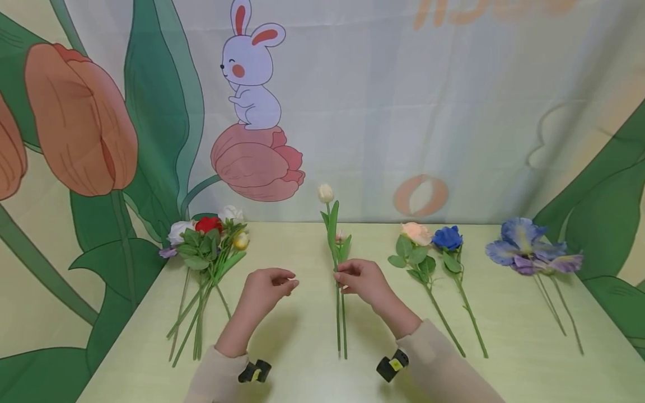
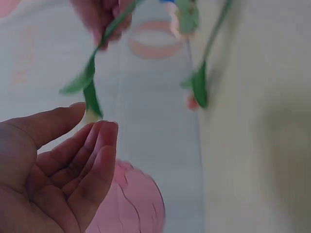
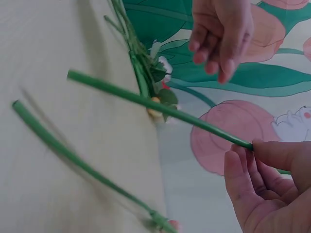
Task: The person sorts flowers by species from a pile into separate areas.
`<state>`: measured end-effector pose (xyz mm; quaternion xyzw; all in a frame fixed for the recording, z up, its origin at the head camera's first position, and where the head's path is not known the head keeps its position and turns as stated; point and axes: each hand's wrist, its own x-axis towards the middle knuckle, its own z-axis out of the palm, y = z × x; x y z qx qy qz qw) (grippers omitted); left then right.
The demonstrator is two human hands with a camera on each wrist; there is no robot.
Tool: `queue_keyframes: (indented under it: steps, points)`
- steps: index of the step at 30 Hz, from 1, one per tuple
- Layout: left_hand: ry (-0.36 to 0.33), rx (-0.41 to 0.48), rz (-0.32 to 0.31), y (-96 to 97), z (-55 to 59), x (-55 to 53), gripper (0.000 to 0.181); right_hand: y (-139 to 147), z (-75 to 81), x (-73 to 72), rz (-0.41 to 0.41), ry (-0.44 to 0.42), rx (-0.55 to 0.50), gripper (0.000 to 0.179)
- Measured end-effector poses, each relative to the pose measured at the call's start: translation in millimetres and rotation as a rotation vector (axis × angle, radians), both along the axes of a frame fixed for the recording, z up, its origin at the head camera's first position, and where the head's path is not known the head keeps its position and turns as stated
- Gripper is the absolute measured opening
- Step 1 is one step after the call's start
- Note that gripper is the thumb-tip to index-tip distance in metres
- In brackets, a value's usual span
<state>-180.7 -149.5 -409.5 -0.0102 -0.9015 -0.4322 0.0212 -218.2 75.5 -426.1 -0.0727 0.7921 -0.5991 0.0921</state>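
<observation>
My right hand (image 1: 367, 282) pinches the green stem of a white tulip (image 1: 325, 193) between thumb and fingertips. The tulip's bloom points away from me, and its lower stem (image 3: 170, 112) sticks out past the fingers in the right wrist view. Beneath it on the table lies a pink tulip (image 1: 340, 235), its stem running alongside. To the left, my left hand (image 1: 269, 291) hovers with fingers loosely bent and nothing between them. In the left wrist view the thumb and fingers of that hand (image 2: 63, 174) are apart, the white bloom showing behind their tips.
At the left of the table (image 1: 282, 369) lies a bunch with a red rose (image 1: 209, 224), white blooms and a yellow bud (image 1: 241, 240). A peach rose (image 1: 416, 233) and a blue rose (image 1: 447, 238) lie right of centre. Purple-blue flowers (image 1: 524, 243) lie far right. A printed curtain (image 1: 353, 112) hangs behind.
</observation>
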Motion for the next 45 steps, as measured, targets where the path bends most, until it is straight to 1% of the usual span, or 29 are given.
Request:
queue_keyframes:
  steps: [5,8,11,13,16,23,31,39,41,45]
  points:
    - [-0.051,-0.057,0.058,-51.6,-11.6,-3.2,0.028,-0.2,-16.0,-5.9,0.003,-0.088,-0.018,0.023]
    - [-0.102,-0.095,0.100,-78.7,-19.7,-6.2,0.032,-3.3,-27.1,-8.9,-0.007,-0.127,-0.024,0.022]
    - [-0.158,-0.123,0.149,-100.1,-24.8,-7.3,0.034,-7.4,-36.9,-11.3,-0.019,-0.147,-0.015,0.021]
    - [-0.181,-0.129,0.174,-111.2,-27.9,-7.6,0.035,-10.2,-41.9,-12.7,-0.033,-0.156,-0.008,0.019]
    - [-0.199,-0.153,0.197,-123.0,-32.2,-8.0,0.036,-13.5,-46.6,-14.1,-0.057,-0.173,0.003,0.018]
    - [-0.256,-0.197,0.227,-134.9,-41.1,-8.4,0.035,-17.6,-51.8,-15.2,-0.064,-0.183,0.033,0.018]
    - [-0.260,-0.192,0.235,-139.3,-53.5,-11.3,0.027,-19.8,-56.2,-15.3,-0.062,-0.195,0.065,0.016]
    - [-0.271,-0.196,0.239,-140.1,-56.0,-14.8,0.030,-20.2,-60.3,-15.9,-0.071,-0.209,0.088,0.016]
    - [-0.277,-0.186,0.242,-140.1,-56.2,-16.5,0.029,-20.0,-60.0,-16.2,-0.073,-0.212,0.098,0.017]
    - [-0.298,-0.135,0.252,-140.4,-56.8,-19.4,0.027,-19.5,-57.9,-16.7,-0.068,-0.208,0.126,0.017]
